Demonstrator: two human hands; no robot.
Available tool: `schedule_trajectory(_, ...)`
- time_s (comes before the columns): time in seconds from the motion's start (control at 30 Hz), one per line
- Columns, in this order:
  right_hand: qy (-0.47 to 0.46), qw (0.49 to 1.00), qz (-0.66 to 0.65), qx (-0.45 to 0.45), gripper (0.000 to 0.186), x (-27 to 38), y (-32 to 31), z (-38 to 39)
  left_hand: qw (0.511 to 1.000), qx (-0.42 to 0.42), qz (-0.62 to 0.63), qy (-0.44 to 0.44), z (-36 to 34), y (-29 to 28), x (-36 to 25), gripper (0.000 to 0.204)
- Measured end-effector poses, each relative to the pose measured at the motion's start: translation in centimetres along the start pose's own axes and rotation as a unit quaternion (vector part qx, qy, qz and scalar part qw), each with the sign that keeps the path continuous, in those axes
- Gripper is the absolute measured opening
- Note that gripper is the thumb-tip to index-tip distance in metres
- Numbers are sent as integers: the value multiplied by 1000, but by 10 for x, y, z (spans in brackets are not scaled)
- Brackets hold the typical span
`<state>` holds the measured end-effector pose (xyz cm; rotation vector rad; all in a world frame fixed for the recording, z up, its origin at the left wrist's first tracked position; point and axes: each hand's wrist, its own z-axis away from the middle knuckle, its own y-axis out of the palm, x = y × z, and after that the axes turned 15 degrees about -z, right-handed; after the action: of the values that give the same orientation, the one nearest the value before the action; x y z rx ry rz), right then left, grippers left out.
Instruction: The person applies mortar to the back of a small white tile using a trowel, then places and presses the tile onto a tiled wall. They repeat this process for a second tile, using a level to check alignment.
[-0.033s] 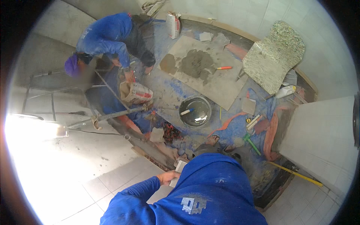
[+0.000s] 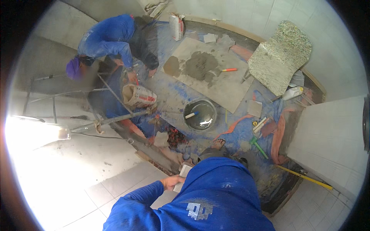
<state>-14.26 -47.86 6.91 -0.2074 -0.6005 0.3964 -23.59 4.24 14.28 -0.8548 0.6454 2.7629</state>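
Note:
My left hand (image 2: 172, 182) is closed on a pale flat piece with a ribbed face (image 2: 185, 171), which looks like a tile. It is held low at my left side, and my blue shirt hides part of it. My right hand is out of sight. Ahead of my feet, a round bucket of greyish water (image 2: 209, 111) has a white roller-like tool with a blue end (image 2: 191, 115) resting in it. Farther off, a heap of grey mortar (image 2: 200, 66) lies on a flat board (image 2: 231, 92), with a red-handled trowel (image 2: 229, 70) beside it.
A crouching co-worker (image 2: 106, 38) reaches toward a tipped mortar bag (image 2: 139, 95) beside a metal scaffold frame (image 2: 111, 117). At right are a green-handled hammer (image 2: 258, 148), a yellow level (image 2: 304, 177), a white bottle (image 2: 293, 93) and a speckled foam sheet (image 2: 283, 56). An upright bag (image 2: 176, 27) stands behind.

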Motion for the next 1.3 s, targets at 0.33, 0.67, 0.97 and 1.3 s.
schedule_trajectory(0.33,37,999,-31,-15,36,-91,-10,29,970,90,2,-227,-22,13,-49,64)
schedule_trajectory(0.67,36,997,-61,-38,38,-122,-17,52,988,15,-94,-124,-25,53,-52,65)
schedule_trajectory(0.97,76,990,-92,-73,40,-164,4,72,989,30,40,-137,2,-8,9,54)
schedule_trajectory(1.3,6,965,-41,-258,36,-88,102,163,964,46,-227,-129,-24,-170,-66,40)
